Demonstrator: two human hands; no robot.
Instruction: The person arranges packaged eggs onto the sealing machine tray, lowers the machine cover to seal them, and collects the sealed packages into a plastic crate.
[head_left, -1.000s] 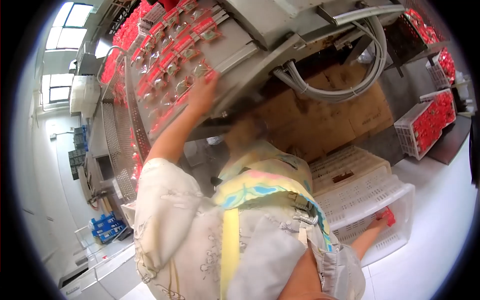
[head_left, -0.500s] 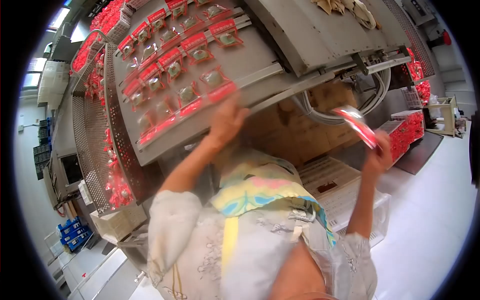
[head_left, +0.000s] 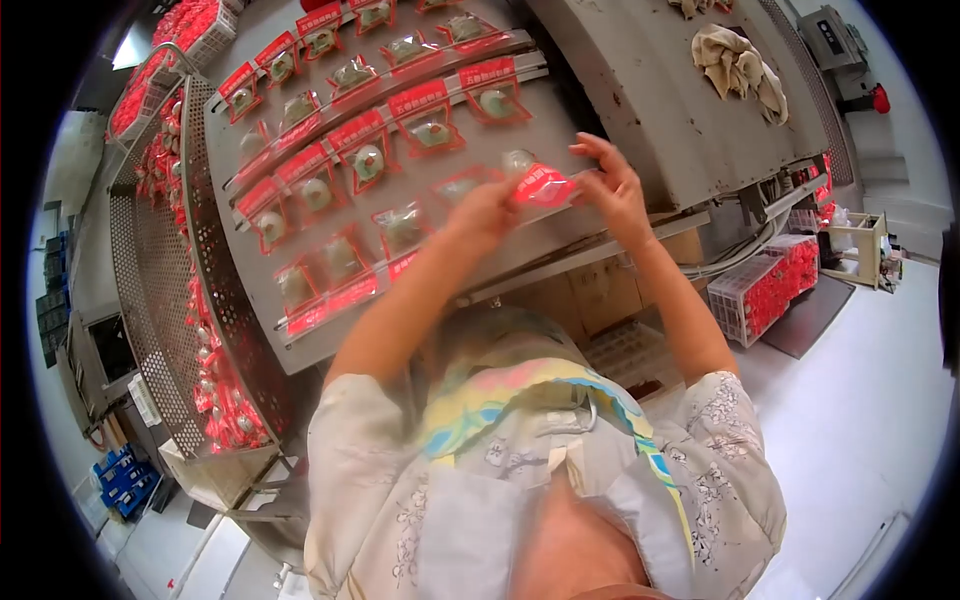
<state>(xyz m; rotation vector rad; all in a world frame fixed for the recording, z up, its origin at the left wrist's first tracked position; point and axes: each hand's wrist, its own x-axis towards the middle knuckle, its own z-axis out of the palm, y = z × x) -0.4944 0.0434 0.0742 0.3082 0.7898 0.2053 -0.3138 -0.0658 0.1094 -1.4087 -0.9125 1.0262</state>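
Observation:
A clear plastic packet (head_left: 543, 186) with a red printed band and a round pale-green item inside lies at the right end of the front row. My left hand (head_left: 482, 214) pinches the left end of its red band. At the band's other end, the thumb and fingertips of my right hand (head_left: 613, 196) grip the corner, with the upper fingers raised. Similar packets lie in rows on the metal table; one of them (head_left: 404, 228) is just left of my left hand. Metal strips (head_left: 375, 115) run along the rows over the red bands.
On the left, a perforated metal trough (head_left: 165, 300) holds many red packets. A metal housing (head_left: 660, 110) with a crumpled cloth (head_left: 738, 72) on top flanks the table's right side. On the floor at right stands a white crate (head_left: 745, 305) of red packets.
My right hand has swung from beyond the table's right side, where it held a shiny red packet, to the front row. My left hand has moved right and up, and both now meet at one packet.

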